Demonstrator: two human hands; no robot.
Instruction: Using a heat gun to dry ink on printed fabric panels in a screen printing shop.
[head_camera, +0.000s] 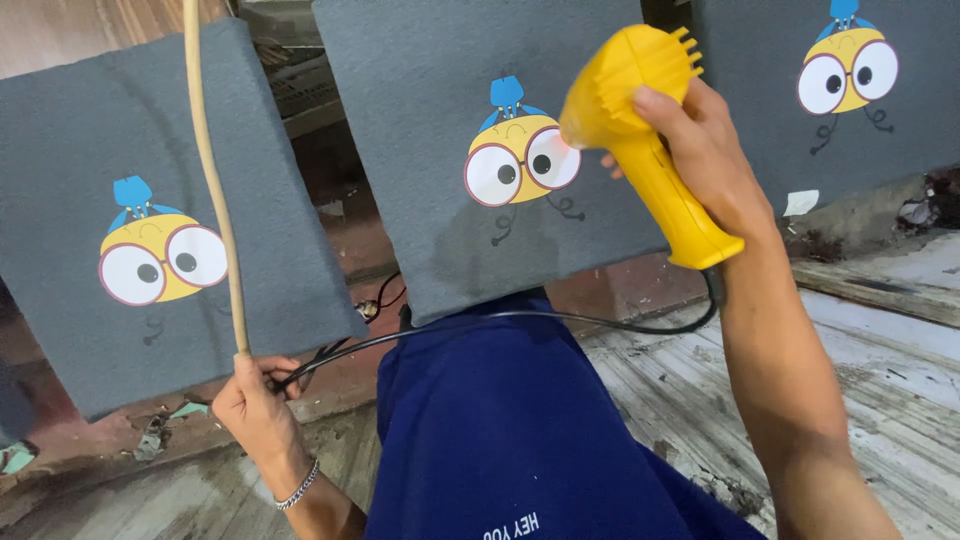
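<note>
My right hand clamped on yellow heat gun, nozzle close to print on middle grey panel. My left hand closed around beige stick and black cable. Stick top cut off.

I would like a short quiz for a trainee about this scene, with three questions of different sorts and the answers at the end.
1. True or false: the right hand holds a yellow heat gun aimed at the cartoon print on the middle grey panel.
2. What does the left hand grip? A) a tan stick B) a brush C) a blue cloth
3. Fill in: the black cord runs from the heat gun's handle across to the ____ hand.

Key: 1 true; 2 A; 3 left.
</note>
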